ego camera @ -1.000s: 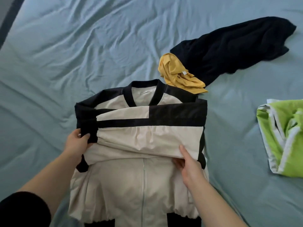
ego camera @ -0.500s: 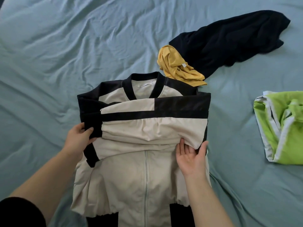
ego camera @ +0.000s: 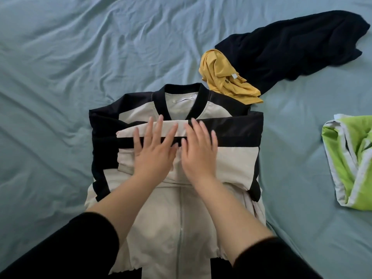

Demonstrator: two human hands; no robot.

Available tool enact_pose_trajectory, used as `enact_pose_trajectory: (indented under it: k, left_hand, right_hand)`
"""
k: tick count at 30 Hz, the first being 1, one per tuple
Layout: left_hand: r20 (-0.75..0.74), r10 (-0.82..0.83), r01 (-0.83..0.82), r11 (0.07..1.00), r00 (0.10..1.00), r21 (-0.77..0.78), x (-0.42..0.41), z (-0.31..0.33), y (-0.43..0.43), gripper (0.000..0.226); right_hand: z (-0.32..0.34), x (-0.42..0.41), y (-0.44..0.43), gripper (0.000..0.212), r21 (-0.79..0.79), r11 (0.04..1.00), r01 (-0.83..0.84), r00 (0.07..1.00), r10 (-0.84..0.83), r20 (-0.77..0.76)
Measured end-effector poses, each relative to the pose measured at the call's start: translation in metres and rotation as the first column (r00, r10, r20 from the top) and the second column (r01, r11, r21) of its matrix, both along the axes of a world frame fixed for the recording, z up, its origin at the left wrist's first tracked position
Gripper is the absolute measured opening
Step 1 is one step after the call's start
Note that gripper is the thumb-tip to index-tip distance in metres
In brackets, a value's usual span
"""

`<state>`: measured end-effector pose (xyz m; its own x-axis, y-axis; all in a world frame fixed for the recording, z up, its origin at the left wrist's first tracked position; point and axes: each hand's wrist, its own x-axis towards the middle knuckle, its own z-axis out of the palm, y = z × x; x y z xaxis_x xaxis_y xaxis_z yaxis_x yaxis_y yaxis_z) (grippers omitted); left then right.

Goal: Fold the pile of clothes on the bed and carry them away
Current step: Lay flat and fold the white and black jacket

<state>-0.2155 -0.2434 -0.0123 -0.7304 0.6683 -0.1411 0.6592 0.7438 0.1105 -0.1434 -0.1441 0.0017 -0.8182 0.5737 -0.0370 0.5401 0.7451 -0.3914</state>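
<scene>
A beige and black zip jacket [ego camera: 177, 208] lies face up on the blue bed sheet [ego camera: 60, 77], both sleeves folded across its chest. My left hand [ego camera: 154, 152] and my right hand [ego camera: 198, 150] rest flat side by side on the folded sleeves, fingers spread and pointing toward the collar, holding nothing. Beyond the collar to the right lies a crumpled yellow garment [ego camera: 225, 77], partly on top of a dark navy garment [ego camera: 291, 47]. A folded green and white garment [ego camera: 354, 162] sits at the right edge.
The wrinkled sheet stretches bare to the left and far side of the jacket. Between the jacket and the green garment runs a strip of sheet [ego camera: 291, 158].
Both hands let go of the jacket's side edges and moved up to the middle of the folded sleeves, now lying flat on them. The view shifted slightly.
</scene>
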Motion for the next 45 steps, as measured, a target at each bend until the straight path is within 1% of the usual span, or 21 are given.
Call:
enact_pose_trajectory:
  k: [2,4,7,9,11,13,15,17,18,20,23,25,27,29,31,35,38,40,42,43,45]
  left_hand:
    - [0.011,-0.021,0.022,0.994,1.000,-0.111,-0.006,-0.029,-0.013,0.059]
    - [0.060,0.024,-0.016,0.990,0.998,-0.139,-0.023,-0.047,-0.039,0.066]
    - [0.020,0.043,-0.037,0.968,0.999,-0.249,-0.044,-0.050,-0.059,0.071]
    - [0.031,0.098,-0.085,0.957,0.995,-0.279,-0.044,-0.042,-0.054,0.072]
    - [0.038,0.180,-0.170,0.967,0.983,-0.190,-0.033,-0.030,-0.049,0.071]
    - [-0.001,0.132,-0.132,0.988,0.991,-0.078,-0.009,-0.020,-0.054,0.069]
    - [-0.028,-0.091,0.090,0.995,0.995,-0.033,0.031,-0.022,-0.072,0.069]
    - [0.009,-0.315,0.314,0.943,0.949,-0.106,0.059,-0.030,-0.099,0.068]
    - [0.047,-0.352,0.355,0.922,0.935,-0.158,0.060,-0.036,-0.111,0.068]
    - [0.080,-0.298,0.308,0.928,0.951,-0.211,0.050,-0.044,-0.127,0.069]
    - [0.061,-0.188,0.197,0.949,0.980,-0.247,0.041,-0.035,-0.137,0.069]
    - [0.047,-0.172,0.178,0.964,0.984,-0.198,0.059,-0.025,-0.138,0.072]
    - [0.079,-0.326,0.333,0.936,0.942,-0.111,0.095,-0.016,-0.140,0.075]
    - [0.076,-0.544,0.547,0.836,0.836,-0.042,0.124,-0.015,-0.151,0.074]
    - [0.095,-0.627,0.634,0.769,0.773,-0.082,0.125,-0.023,-0.165,0.070]
    - [0.157,-0.419,0.447,0.861,0.894,-0.242,0.098,-0.031,-0.172,0.069]
    - [0.192,-0.273,0.316,0.916,0.943,-0.248,0.115,-0.016,-0.169,0.068]
    - [0.231,-0.296,0.342,0.920,0.927,-0.194,0.145,-0.007,-0.175,0.067]
    - [0.271,-0.379,0.425,0.894,0.885,-0.138,0.181,-0.002,-0.189,0.070]
    - [0.297,-0.398,0.449,0.885,0.868,-0.124,0.196,0.000,-0.196,0.072]
    - [0.350,-0.376,0.447,0.882,0.858,-0.148,0.216,-0.001,-0.205,0.077]
  right_hand:
    - [-0.029,-0.003,0.012,0.052,0.095,0.963,-0.252,0.946,0.225,0.232]
    - [-0.053,0.024,0.043,0.058,0.126,0.925,-0.358,0.880,0.289,0.378]
    - [-0.060,0.075,0.103,0.065,0.204,0.968,-0.143,0.895,0.039,0.444]
    - [-0.056,0.090,0.122,0.067,0.212,0.977,0.008,0.861,-0.114,0.496]
    - [-0.048,0.090,0.114,0.069,0.201,0.972,0.118,0.859,-0.201,0.471]
    - [-0.038,0.088,0.081,0.068,0.151,0.986,0.073,0.911,-0.128,0.392]
    - [-0.035,0.098,0.034,0.064,0.103,0.973,-0.205,0.928,0.160,0.337]
    - [-0.042,0.122,0.009,0.064,0.085,0.864,-0.496,0.814,0.429,0.392]
    - [-0.048,0.133,0.011,0.065,0.057,0.835,-0.547,0.768,0.474,0.431]
    - [-0.055,0.151,0.028,0.065,0.017,0.889,-0.458,0.786,0.396,0.474]
    - [-0.045,0.163,0.034,0.064,0.075,0.975,-0.209,0.847,0.142,0.512]
    - [-0.035,0.163,0.005,0.066,0.110,0.988,-0.108,0.877,0.043,0.479]
    - [-0.025,0.167,-0.040,0.067,0.030,0.965,-0.262,0.887,0.228,0.401]
    - [-0.025,0.181,-0.075,0.062,0.019,0.837,-0.547,0.789,0.508,0.346]
    - [-0.030,0.194,-0.070,0.057,-0.008,0.753,-0.658,0.682,0.601,0.417]
    - [-0.039,0.208,-0.023,0.057,0.042,0.864,-0.502,0.675,0.361,0.644]
    - [-0.018,0.216,-0.030,0.058,0.098,0.929,-0.357,0.796,0.247,0.553]
    - [-0.003,0.232,-0.052,0.067,-0.025,0.887,-0.461,0.791,0.423,0.441]
    - [0.002,0.263,-0.078,0.068,-0.117,0.730,-0.674,0.654,0.662,0.367]
    - [0.003,0.277,-0.087,0.062,-0.171,0.678,-0.715,0.590,0.717,0.371]
    - [-0.005,0.295,-0.093,0.061,-0.223,0.684,-0.695,0.557,0.708,0.434]
